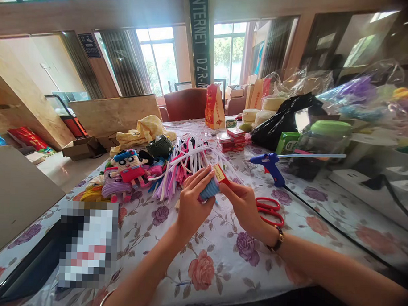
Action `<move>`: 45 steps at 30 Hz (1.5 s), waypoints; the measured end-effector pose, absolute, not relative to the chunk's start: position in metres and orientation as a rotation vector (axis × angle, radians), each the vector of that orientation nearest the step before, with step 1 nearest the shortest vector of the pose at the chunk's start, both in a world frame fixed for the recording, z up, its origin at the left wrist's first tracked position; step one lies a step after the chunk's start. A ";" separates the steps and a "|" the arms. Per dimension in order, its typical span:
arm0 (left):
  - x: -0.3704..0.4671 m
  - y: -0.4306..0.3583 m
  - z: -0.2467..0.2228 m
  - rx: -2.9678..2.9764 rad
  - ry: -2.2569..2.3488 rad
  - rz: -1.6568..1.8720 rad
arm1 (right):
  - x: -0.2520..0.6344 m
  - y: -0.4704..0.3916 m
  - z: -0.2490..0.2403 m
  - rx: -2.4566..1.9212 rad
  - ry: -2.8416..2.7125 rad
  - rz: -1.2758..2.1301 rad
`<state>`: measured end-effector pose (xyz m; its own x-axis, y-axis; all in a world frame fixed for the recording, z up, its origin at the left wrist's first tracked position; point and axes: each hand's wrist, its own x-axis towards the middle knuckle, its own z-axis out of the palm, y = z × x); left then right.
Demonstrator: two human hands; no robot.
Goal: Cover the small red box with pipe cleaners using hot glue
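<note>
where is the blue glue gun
In the head view, the blue glue gun is on the flowered tablecloth, right of centre, just beyond the red scissors handles and the right hand.

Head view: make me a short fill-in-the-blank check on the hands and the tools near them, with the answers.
1. The left hand and right hand hold a small box with ____ ridged wrapping.
2. A pale stick pokes out of the blue ____.
3. The scissors' handles near the right hand are ____.
4. The dark bracelet is on the ____ wrist.

Missing words: blue; glue gun; red; right.
</note>
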<state>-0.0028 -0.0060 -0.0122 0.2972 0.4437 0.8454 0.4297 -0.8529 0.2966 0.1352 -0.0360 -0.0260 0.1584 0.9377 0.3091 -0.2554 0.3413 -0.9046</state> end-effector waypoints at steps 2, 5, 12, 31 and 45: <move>-0.003 -0.005 -0.013 2.485 0.888 1.618 | 0.135 -0.035 -0.026 -0.826 -1.066 0.993; -0.003 -0.003 -0.014 2.412 0.979 1.573 | 0.135 -0.033 -0.026 -0.815 -1.086 0.980; -0.004 0.000 -0.015 2.229 1.100 1.585 | 0.133 -0.032 -0.028 -0.782 -1.059 1.048; 0.000 -0.004 -0.010 2.289 0.875 1.573 | 0.131 -0.034 -0.036 -0.867 -1.137 0.783; -0.002 -0.004 -0.007 1.806 1.077 1.604 | 0.133 -0.034 -0.043 -0.824 -1.294 0.652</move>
